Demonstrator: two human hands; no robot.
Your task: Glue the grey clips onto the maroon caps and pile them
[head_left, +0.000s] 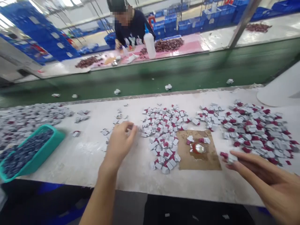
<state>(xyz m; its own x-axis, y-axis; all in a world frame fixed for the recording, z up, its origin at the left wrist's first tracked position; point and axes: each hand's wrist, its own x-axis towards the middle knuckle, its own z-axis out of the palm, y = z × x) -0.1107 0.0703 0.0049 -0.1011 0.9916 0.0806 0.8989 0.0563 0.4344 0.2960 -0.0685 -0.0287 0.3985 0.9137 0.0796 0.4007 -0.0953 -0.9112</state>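
My right hand pinches a small grey-and-dark-red block between thumb and fingertips, just right of a brown cardboard square. On that square lie a shiny wet blob of liquid and a few loose pieces. My left hand is closed, its thumb and forefinger brought together over the table left of the middle heap of grey-and-red blocks. What its fingertips hold, if anything, is too small to make out. Beyond my right hand spreads a larger heap of the same blocks.
A teal basket of dark pieces stands at the left, before another heap of grey pieces. Past the table runs a green belt with several stray pieces. Across it a co-worker sits near a white bottle.
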